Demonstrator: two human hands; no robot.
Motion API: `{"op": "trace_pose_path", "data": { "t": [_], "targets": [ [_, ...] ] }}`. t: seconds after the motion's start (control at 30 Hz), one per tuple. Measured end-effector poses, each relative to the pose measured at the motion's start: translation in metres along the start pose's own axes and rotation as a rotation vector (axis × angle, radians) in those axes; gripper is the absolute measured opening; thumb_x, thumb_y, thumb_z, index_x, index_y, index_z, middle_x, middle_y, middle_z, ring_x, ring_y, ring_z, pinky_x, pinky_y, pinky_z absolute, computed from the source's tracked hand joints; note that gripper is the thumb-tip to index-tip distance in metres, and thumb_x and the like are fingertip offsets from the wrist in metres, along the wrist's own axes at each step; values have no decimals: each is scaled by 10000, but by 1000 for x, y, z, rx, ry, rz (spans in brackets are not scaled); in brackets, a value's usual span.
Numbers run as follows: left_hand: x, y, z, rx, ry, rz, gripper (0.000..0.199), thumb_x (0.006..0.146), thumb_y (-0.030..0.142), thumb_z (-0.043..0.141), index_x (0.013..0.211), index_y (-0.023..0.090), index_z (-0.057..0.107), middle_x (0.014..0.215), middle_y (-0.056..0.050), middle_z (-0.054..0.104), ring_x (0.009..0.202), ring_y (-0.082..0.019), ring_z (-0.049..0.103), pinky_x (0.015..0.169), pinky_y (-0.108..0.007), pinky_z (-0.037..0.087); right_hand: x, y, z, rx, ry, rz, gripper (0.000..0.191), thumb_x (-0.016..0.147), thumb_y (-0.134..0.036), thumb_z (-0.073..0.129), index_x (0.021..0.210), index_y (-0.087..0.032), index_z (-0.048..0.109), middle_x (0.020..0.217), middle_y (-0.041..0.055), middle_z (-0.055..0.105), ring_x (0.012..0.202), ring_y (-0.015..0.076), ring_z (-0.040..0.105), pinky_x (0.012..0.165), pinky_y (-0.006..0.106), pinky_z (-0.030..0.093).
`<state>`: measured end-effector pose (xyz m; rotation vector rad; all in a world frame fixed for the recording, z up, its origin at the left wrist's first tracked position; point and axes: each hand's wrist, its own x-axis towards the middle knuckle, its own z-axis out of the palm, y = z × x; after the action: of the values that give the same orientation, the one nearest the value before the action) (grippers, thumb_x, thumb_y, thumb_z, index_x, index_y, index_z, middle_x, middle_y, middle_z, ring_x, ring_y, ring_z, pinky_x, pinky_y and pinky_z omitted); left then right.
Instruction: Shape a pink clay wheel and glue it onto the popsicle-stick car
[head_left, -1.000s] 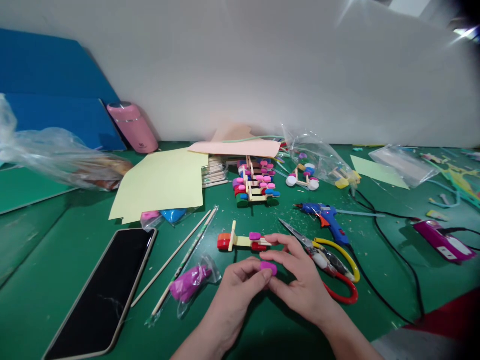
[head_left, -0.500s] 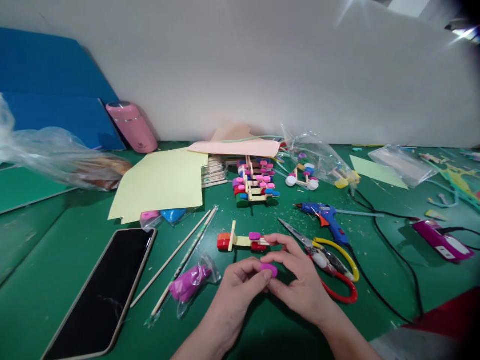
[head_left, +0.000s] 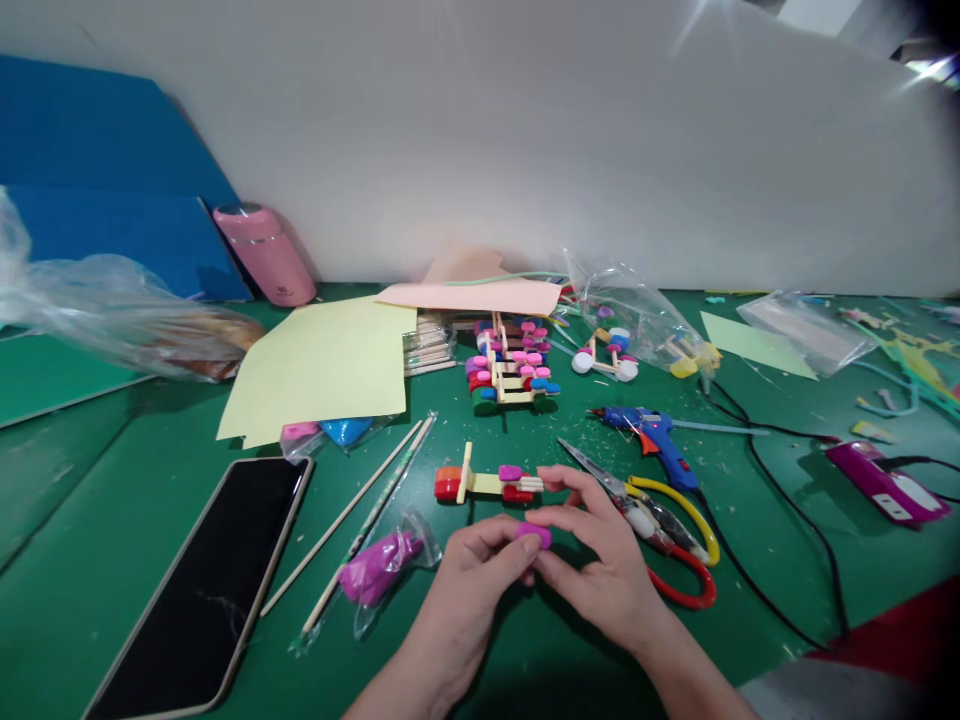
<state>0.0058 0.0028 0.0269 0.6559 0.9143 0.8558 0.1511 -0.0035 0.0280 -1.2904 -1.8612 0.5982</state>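
Magenta piece: a small rounded lump [head_left: 535, 537] between the fingertips of both hands, above the desk [head_left: 67, 520] toward its near edge, around the middle of its width.
Left hand: the left hand [head_left: 476, 580] has a narrow grip, thumb laid over the piece and fingers curled behind it.
Right hand: the right hand [head_left: 611, 565] meets the piece from the other side with thumb and a finger, also narrow; another finger is raised close to the stick model's right end.
Handling: looks like modelling clay, so probably very light, soft and a bit tacky rather than slippery; a hard pinch would likely dent it or leave prints. Best held by its rounded rim, with light fingertips on opposite sides.
Stick model: just beyond the hands lies a small wooden build [head_left: 486, 484] with red and orange pieces at its left end, magenta and red at its right. Its thin joints look fragile; the middle bar seems the safer hold.
Left of the hands: a bagged purple lump [head_left: 375, 570], thin sticks [head_left: 341, 520] and a phone [head_left: 210, 580].
Right of the hands: scissors [head_left: 694, 590] and, farther from the near edge, a blue glue gun [head_left: 643, 428].
Toward the far edge: a cluster of similar models [head_left: 514, 375].
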Motion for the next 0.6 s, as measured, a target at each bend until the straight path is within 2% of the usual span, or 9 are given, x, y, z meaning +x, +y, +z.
{"op": "trace_pose_path", "data": {
  "t": [0.17, 0.47, 0.6],
  "targets": [
    [0, 0, 0, -9, -9, -11, 126, 672, 266, 678, 632, 147, 677, 593, 1, 557, 585, -102, 435, 599, -240, 348, 0, -1, -1, 56, -59, 9, 299, 730, -212, 628, 1022, -274, 603, 1240, 57, 442, 1110, 224, 467, 893, 342, 410],
    [-1, -1, 1, 6, -28, -14, 143, 683, 262, 668, 594, 151, 660, 582, 10, 543, 585, -97, 432, 601, -237, 342, 2, 0, 0, 184, -90, 40, 269, 713, -163, 627, 957, -277, 634, 1261, 41, 425, 1124, 232, 466, 890, 350, 423],
    [-1, 0, 1, 7, -24, -17, 115, 680, 257, 670, 640, 150, 676, 603, 6, 558, 586, -96, 435, 602, -238, 346, 3, 1, 0, 202, -78, 51, 311, 711, -162, 637, 1005, -261, 612, 1246, 57, 436, 1126, 227, 461, 932, 359, 396]
  ]
}}
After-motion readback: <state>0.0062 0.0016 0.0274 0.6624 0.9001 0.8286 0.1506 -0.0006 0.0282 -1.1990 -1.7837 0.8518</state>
